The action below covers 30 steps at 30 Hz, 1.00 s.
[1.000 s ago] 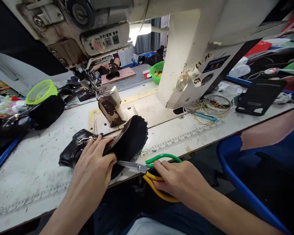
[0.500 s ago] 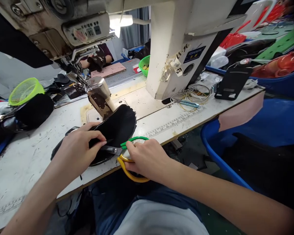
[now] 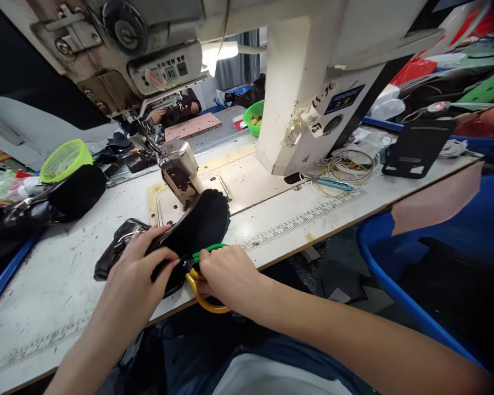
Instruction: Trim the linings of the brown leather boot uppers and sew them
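A black shoe upper point(image 3: 203, 222) with a dark lining and a jagged trimmed edge lies on the white table below the sewing machine post. My left hand point(image 3: 142, 266) pinches it near its front edge, thumb and forefinger together, the other fingers resting on its shiny leather side. In my right hand point(image 3: 230, 277) is a pair of scissors point(image 3: 208, 303) with one green and one yellow handle. The blades point left into the upper, close to my left fingertips, and are mostly hidden against the black material.
The sewing machine point(image 3: 288, 93) stands over the work, its metal post point(image 3: 181, 170) just behind the upper. Thread snips point(image 3: 333, 183) and tangled cords lie right, near a black stand point(image 3: 420, 148). A blue bin point(image 3: 374, 252) is below right. A yellow-green basket point(image 3: 68, 160) sits left; a co-worker sits behind.
The scissors have moved left, closer to my left fingertips, and their blades have closed into the black material. My view has shifted, so the machine and table appear farther right.
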Available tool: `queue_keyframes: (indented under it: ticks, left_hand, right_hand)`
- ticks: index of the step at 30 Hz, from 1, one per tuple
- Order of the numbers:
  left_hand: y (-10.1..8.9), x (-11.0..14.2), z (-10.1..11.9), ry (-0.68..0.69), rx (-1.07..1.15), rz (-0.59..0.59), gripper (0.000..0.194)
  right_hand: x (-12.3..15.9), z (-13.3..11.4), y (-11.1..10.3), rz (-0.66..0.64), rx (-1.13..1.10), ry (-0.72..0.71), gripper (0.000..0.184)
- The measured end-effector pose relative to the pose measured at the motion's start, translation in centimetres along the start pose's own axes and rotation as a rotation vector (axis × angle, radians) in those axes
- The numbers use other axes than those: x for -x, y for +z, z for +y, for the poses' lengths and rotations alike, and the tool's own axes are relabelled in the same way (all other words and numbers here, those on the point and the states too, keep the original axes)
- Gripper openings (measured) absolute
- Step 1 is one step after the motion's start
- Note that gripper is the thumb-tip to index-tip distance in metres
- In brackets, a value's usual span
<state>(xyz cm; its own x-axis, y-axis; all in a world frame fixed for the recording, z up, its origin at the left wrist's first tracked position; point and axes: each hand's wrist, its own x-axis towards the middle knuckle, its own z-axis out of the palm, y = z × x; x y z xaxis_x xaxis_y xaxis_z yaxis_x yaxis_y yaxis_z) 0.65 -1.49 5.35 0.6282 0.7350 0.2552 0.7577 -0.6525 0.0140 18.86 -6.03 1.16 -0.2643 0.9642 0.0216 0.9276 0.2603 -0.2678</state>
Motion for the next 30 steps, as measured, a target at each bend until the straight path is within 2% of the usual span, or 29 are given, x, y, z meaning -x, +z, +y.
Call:
queue_keyframes:
  ticks: [2, 4, 7, 10, 13, 18, 22, 25, 30]
  left_hand:
    - [0.4, 2.1, 0.0, 0.043, -0.149, 0.076, 0.035]
    - [1.0, 4.0, 0.3, 0.016, -0.272, 0.089, 0.036]
    - [2.4, 5.2, 0.5, -0.037, -0.314, 0.099, 0.036]
    - [3.8, 4.7, 0.3, -0.068, -0.373, 0.176, 0.031]
    - [4.6, 3.8, -0.2, -0.063, -0.451, 0.174, 0.022]
    - [4.3, 3.6, -0.3, -0.069, -0.416, 0.118, 0.021]
    - [4.1, 3.6, 0.1, -0.106, -0.413, 0.055, 0.038]
    - [4.0, 3.4, 0.2, -0.107, -0.432, -0.005, 0.037]
    - [4.0, 3.1, -0.3, -0.093, -0.437, 0.037, 0.030]
  right_hand:
    - [-0.3, 0.5, -0.2, -0.032, -0.007, -0.003, 0.017]
    - [-0.5, 1.8, -0.7, -0.062, -0.005, -0.018, 0.021]
    - [-0.7, 4.2, -1.8, -0.103, 0.018, -0.052, 0.022]
    - [-0.7, 6.2, -2.9, -0.135, 0.049, -0.087, 0.016]
    - [-0.5, 6.9, -3.4, -0.155, 0.100, -0.116, 0.012]
    - [-0.6, 7.0, -3.2, -0.164, 0.155, -0.141, 0.018]
    - [-0.6, 7.3, -2.9, -0.148, 0.165, -0.164, 0.019]
    - [-0.5, 7.6, -2.9, -0.120, 0.181, -0.193, 0.019]
    - [-0.9, 7.5, -3.5, -0.026, 0.210, -0.255, 0.023]
